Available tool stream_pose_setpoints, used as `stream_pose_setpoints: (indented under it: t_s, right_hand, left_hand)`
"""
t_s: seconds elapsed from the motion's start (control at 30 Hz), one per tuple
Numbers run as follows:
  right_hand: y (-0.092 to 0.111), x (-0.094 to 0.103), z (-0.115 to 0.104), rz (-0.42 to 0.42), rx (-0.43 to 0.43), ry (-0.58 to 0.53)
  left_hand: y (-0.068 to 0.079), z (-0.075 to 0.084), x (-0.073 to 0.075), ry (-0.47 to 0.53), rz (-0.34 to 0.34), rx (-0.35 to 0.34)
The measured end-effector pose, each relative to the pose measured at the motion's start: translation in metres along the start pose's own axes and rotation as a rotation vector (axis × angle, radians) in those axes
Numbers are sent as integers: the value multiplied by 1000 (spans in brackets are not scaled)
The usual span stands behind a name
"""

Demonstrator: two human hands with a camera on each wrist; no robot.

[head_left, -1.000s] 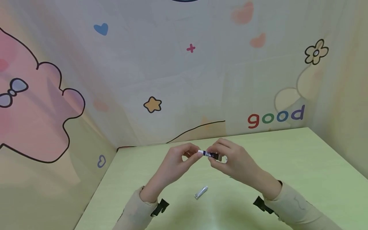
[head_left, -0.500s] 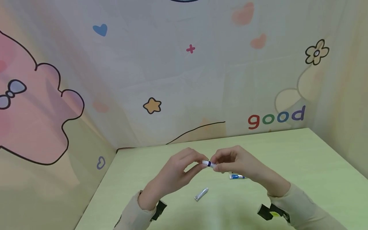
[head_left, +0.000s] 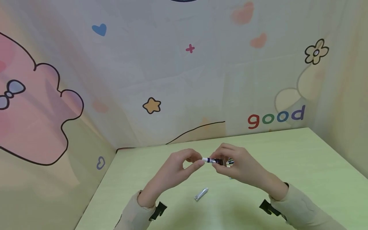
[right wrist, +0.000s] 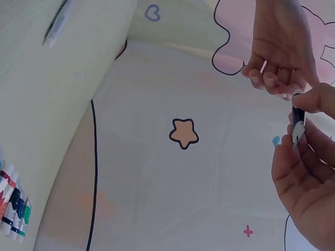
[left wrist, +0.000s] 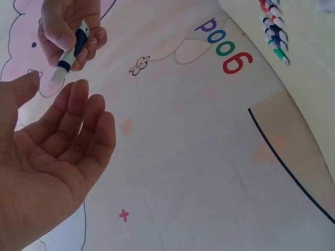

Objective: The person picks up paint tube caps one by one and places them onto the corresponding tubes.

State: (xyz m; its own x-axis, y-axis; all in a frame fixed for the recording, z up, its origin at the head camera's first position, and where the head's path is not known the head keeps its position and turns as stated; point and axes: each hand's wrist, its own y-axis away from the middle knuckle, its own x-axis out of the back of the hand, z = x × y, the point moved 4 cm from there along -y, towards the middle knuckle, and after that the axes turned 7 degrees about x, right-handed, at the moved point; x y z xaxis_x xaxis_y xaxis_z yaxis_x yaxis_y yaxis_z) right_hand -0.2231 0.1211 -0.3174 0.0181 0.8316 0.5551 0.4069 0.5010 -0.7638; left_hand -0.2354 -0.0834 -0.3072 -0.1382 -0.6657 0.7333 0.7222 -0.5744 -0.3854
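My right hand (head_left: pixel 238 163) pinches a small paint tube (left wrist: pixel 82 39) between thumb and fingers, above the table. The tube has a white cap (left wrist: pixel 58 76), a dark blue band and a dark blue label; in the head view its cap points left. Close to that cap is my left hand (head_left: pixel 179 169), its thumb and fingertips apart. In the left wrist view its fingers (left wrist: pixel 78 99) are relaxed and lightly bent, with a gap around the cap. A silver tube (head_left: pixel 201 194) lies on the table below the hands.
On the pale green table (head_left: pixel 287 191), several paint tubes (left wrist: pixel 275 34) with red, blue and green labels lie in a row; my right hand mostly hides them in the head view. A printed cloth (head_left: pixel 184 80) hangs behind and beside the table.
The right hand turned on the tube, its fingers closing over the label half a second ago and now showing it again. The left fingers have come off the cap. Both hands sit slightly lower than a second ago.
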Motion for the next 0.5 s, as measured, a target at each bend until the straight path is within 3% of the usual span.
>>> stream_pose_setpoints:
  t_s: [0.1,0.23,0.37,0.5]
  right_hand:
    - [-1,-3,0,26,129,108]
    - [-1,-9,0,23,217,196]
    - [-2,-10,0,12,212,192]
    - [-2,-9,4,-2,129,56]
  left_hand:
    - [-1,-6,-5,25,-40,89]
    - [-1,-10,-12,50,-53,126]
    - [-1,-10,-16,38,-11,88]
    - [1,-5,-16,-5,20,9]
